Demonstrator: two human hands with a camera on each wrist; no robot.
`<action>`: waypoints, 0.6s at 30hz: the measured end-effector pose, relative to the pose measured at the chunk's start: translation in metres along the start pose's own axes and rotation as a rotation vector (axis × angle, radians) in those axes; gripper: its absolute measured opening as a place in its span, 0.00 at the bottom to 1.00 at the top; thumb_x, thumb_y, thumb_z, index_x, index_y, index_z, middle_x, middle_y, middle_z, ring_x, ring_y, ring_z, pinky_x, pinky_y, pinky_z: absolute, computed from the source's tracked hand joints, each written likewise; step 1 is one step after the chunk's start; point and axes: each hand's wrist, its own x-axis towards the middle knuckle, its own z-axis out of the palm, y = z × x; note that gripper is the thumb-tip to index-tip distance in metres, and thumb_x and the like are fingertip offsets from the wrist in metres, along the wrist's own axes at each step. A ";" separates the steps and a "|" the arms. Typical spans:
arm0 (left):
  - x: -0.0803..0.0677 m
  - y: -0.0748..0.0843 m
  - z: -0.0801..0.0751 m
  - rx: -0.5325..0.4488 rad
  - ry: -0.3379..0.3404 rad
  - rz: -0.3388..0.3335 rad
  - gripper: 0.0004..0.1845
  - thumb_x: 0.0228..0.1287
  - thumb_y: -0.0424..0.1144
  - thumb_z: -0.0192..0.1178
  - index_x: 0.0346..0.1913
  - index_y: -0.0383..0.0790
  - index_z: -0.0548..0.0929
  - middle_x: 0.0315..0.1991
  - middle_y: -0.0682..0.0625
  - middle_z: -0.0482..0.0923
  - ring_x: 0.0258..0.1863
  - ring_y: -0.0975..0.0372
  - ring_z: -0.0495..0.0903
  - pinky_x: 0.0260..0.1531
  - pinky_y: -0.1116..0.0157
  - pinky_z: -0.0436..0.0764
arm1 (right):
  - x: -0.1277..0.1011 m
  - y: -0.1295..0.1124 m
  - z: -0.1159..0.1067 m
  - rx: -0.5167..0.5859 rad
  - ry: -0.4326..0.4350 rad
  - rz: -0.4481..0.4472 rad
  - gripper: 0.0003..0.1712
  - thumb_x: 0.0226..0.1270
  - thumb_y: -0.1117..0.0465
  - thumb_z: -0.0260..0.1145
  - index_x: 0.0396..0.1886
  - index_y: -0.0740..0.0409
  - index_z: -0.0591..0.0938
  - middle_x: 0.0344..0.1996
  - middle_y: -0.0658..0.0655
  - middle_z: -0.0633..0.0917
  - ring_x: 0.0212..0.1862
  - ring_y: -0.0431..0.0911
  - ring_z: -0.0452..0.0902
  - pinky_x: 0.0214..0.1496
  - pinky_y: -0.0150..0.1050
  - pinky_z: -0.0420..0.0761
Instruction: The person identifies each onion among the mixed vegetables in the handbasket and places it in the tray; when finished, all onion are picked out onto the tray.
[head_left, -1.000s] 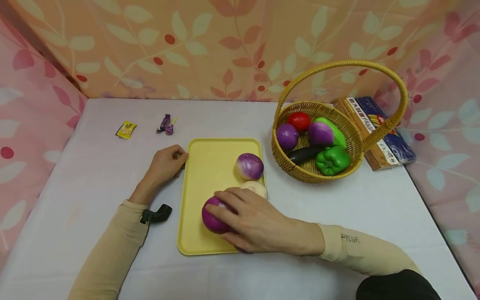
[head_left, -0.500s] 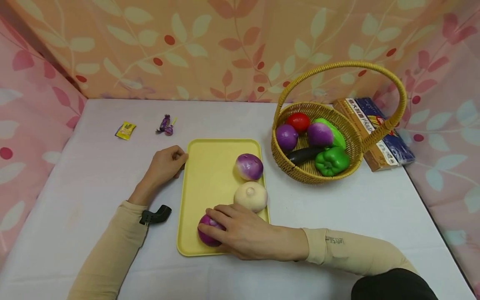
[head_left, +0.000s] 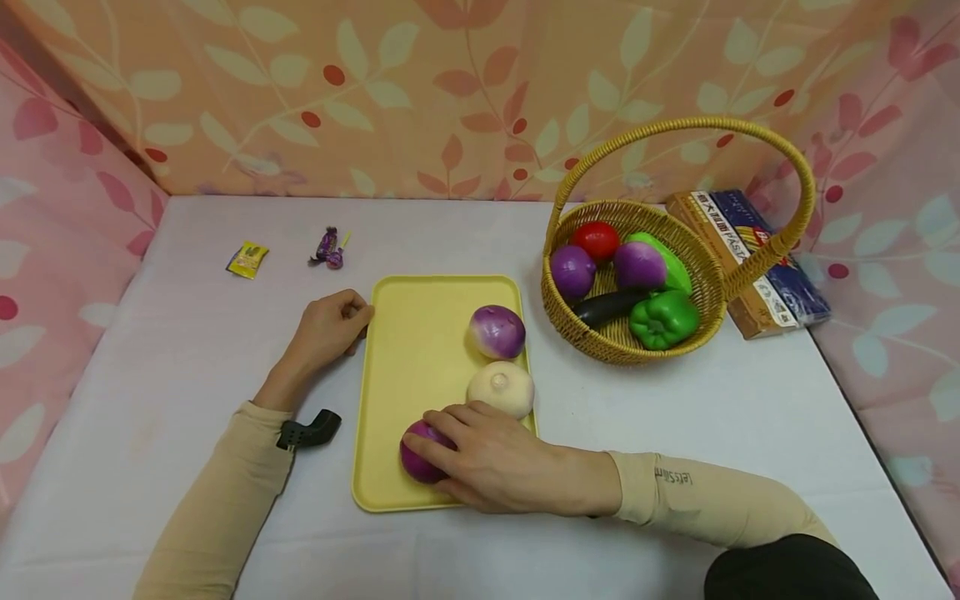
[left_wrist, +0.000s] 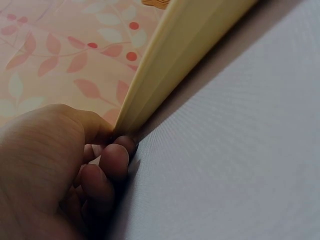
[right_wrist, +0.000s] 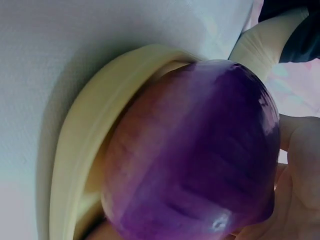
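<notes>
In the head view, the right hand lies low in the centre of the frame, its fingers curled over a purple onion that sits in the lower left corner of the yellow tray. A white onion lies just above the hand and a purple-and-white onion above that, both along the tray's right side. The left hand, left of centre, rests on the white table with curled fingers at the tray's left rim. A wicker basket of vegetables stands in the upper right, with a box beside it, and two wrapped candies lie in the upper left. The left wrist view adds what the head view cannot settle: the fingers touch the tray's outer edge and pinch at it. The right wrist view fills with the purple onion resting against the tray's rounded rim, palm and thumb wrapped against its right side.
</notes>
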 end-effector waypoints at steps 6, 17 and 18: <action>0.000 0.000 0.000 -0.002 0.002 0.001 0.15 0.73 0.48 0.51 0.37 0.40 0.79 0.16 0.48 0.77 0.11 0.62 0.74 0.17 0.66 0.71 | 0.000 0.000 -0.001 0.015 0.002 -0.012 0.30 0.63 0.43 0.65 0.63 0.46 0.74 0.53 0.52 0.80 0.52 0.45 0.79 0.54 0.37 0.77; 0.000 0.000 0.000 -0.005 0.006 0.002 0.14 0.73 0.47 0.52 0.37 0.40 0.79 0.16 0.48 0.77 0.10 0.62 0.74 0.16 0.66 0.71 | 0.002 0.001 -0.002 0.014 -0.025 -0.013 0.31 0.63 0.41 0.65 0.64 0.44 0.74 0.54 0.51 0.80 0.53 0.45 0.78 0.52 0.37 0.77; 0.000 0.000 0.000 -0.005 0.006 0.002 0.14 0.73 0.47 0.52 0.37 0.40 0.79 0.16 0.48 0.77 0.10 0.62 0.74 0.16 0.66 0.71 | 0.002 0.001 -0.001 0.013 -0.025 -0.014 0.31 0.63 0.41 0.65 0.64 0.44 0.74 0.54 0.51 0.80 0.52 0.45 0.78 0.52 0.37 0.77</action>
